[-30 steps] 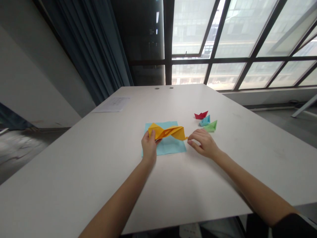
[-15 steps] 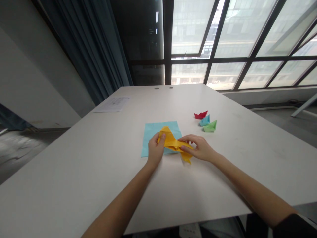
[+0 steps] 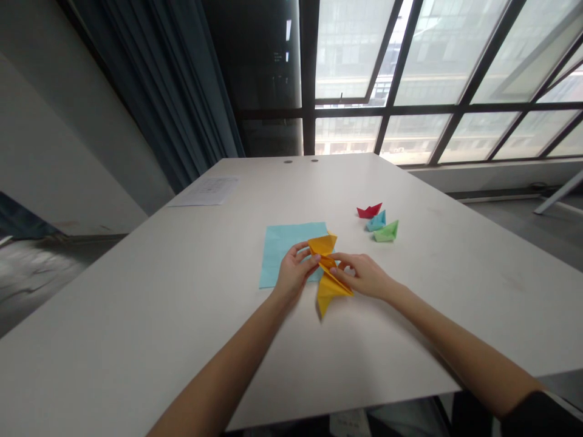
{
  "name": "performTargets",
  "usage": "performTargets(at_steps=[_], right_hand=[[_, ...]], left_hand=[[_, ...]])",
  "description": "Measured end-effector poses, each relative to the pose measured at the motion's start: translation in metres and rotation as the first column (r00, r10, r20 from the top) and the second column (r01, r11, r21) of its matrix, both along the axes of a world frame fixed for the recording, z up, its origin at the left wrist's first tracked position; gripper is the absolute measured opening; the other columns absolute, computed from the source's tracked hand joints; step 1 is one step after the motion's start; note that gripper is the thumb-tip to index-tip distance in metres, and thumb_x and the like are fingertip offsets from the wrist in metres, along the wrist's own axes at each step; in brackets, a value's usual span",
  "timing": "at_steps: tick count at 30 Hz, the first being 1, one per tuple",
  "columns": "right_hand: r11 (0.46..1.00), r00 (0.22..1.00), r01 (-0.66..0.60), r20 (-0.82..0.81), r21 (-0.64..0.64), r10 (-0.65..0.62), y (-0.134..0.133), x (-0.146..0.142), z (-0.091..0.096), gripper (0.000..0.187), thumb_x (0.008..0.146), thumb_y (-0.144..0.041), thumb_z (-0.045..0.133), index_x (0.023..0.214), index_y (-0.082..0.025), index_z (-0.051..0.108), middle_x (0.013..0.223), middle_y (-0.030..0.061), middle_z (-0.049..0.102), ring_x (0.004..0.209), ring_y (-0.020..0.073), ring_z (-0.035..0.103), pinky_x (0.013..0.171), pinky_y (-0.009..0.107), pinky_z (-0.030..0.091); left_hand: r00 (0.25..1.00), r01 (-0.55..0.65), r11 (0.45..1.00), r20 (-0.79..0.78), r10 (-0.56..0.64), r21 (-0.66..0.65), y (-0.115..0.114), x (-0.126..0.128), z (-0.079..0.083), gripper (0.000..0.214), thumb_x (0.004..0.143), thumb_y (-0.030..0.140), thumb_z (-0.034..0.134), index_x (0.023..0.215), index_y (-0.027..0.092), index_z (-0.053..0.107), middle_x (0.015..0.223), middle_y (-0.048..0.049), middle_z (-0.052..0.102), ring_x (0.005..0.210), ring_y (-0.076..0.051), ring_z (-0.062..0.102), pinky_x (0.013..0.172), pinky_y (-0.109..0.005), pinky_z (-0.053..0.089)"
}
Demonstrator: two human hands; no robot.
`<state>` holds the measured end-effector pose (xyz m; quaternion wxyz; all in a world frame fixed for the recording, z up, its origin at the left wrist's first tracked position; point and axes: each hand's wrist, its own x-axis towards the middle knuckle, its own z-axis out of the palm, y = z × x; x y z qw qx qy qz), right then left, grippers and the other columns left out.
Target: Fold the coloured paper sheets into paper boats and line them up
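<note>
A folded piece of yellow origami paper (image 3: 334, 287) is held between both hands, pinched near its narrow middle. One pointed flap sticks up at the far end, and another hangs toward me. My left hand (image 3: 294, 270) grips its left side, thumb on top. From the right, my right hand (image 3: 359, 274) pinches the fold with thumb and fingertips. Beneath and behind them, a flat light-blue paper sheet (image 3: 279, 252) lies on the white table, partly covered by my left hand and the yellow paper.
Three folded paper boats stand at the right: a red boat (image 3: 369, 211), a blue boat (image 3: 376, 221) and a green boat (image 3: 387, 232). Printed white sheets (image 3: 207, 192) lie at the table's (image 3: 159, 315) far left edge. Windows and a dark curtain are beyond.
The yellow paper has been turned from lying crosswise to pointing away from me. My left hand has shifted slightly right to its middle. My right hand has barely moved.
</note>
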<state>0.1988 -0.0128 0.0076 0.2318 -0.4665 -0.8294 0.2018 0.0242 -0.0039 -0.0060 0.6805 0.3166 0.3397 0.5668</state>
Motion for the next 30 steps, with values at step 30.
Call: performTargets(at_steps=[30], right_hand=[[0.97, 0.93, -0.013, -0.359, -0.241, -0.077, 0.013, 0.003, -0.011, 0.029, 0.07, -0.043, 0.063, 0.061, -0.016, 0.056, 0.057, -0.0019, 0.055, 0.052, 0.009, 0.045, 0.048, 0.021, 0.034]], left_hand=[[0.988, -0.041, 0.997, -0.151, 0.031, -0.063, 0.004, 0.004, -0.011, 0.028, 0.058, 0.019, 0.061, 0.083, 0.016, 0.051, 0.068, -0.0012, 0.066, 0.056, -0.012, 0.061, 0.054, -0.022, 0.048]])
